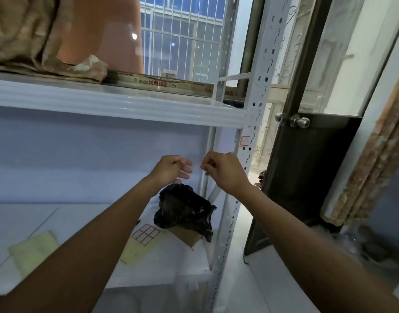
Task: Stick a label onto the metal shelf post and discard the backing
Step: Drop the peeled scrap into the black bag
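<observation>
Before the white shelving, the left grip hangs loose-fingered and empty beside the right grip, whose fingers curl together, likely to peel something; whether they pinch anything I cannot tell. A red-edged label sits on the metal shelf post above; the label sheet lies on the lower shelf, handy beside a black bag.

Bag on lwr shelf, label sheet nearer.

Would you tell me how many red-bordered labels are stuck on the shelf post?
1: the label sits on the shelf post just below the upper shelf, above the right hand. Faces turned away may hide others.
</observation>
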